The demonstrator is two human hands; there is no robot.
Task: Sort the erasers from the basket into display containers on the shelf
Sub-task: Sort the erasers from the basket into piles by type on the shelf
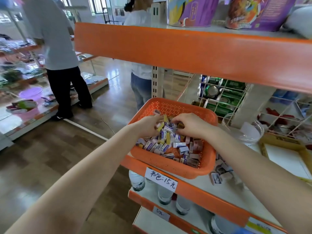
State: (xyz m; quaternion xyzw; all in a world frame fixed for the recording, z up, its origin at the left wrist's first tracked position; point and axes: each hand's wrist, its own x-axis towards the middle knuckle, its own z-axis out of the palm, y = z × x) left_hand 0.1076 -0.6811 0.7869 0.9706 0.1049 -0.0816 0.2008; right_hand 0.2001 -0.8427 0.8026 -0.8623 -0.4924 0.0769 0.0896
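An orange perforated basket (170, 163) sits on the shelf's front edge, filled with several small erasers (162, 146) in white, yellow and pink sleeves. Both hands are inside it over the pile. My left hand (148, 126) grips a bunch of erasers, a yellow one showing at its fingertips. My right hand (189, 124) has its fingers curled down into the pile, pinching erasers. A clear round container (244, 130) and a shallow cardboard box (287, 152) stand to the right of the basket. A few erasers (217, 176) lie loose on the shelf beside the basket.
The orange upper shelf (185, 51) overhangs close above the basket. Wire racks with green cans (221, 97) stand behind it. Water bottles (137, 181) sit on the shelf below. Two people (57, 48) stand in the aisle to the left.
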